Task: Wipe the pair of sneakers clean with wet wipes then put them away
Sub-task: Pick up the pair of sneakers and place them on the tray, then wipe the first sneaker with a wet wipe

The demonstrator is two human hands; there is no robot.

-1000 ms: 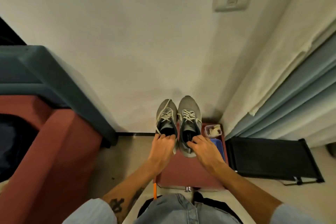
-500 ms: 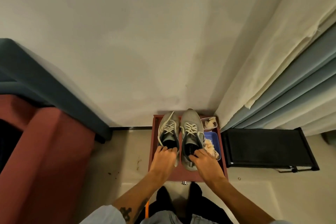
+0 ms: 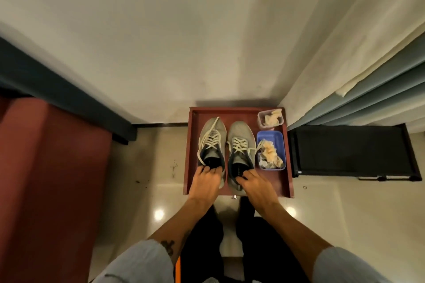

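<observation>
Two grey sneakers with pale laces lie side by side, toes toward the wall, on a low red tray table (image 3: pixel 285 181) on the floor. My left hand (image 3: pixel 205 181) grips the heel collar of the left sneaker (image 3: pixel 211 135). My right hand (image 3: pixel 253 181) grips the heel collar of the right sneaker (image 3: pixel 241 140). Right of the shoes a blue tub (image 3: pixel 276 138) holds crumpled used wipes. Behind it a small clear tub (image 3: pixel 261 119) holds more crumpled wipes.
A white wall rises just behind the tray. A red and dark teal sofa (image 3: pixel 50 167) fills the left side. On the right hang curtains (image 3: pixel 358 80) above a low black rack (image 3: pixel 349 151). My dark-trousered legs stand just in front of the tray.
Both hands have lowered the sneakers from in front of the wall down onto the red tray. My view has tilted further down, so the whole tray and both tubs show.
</observation>
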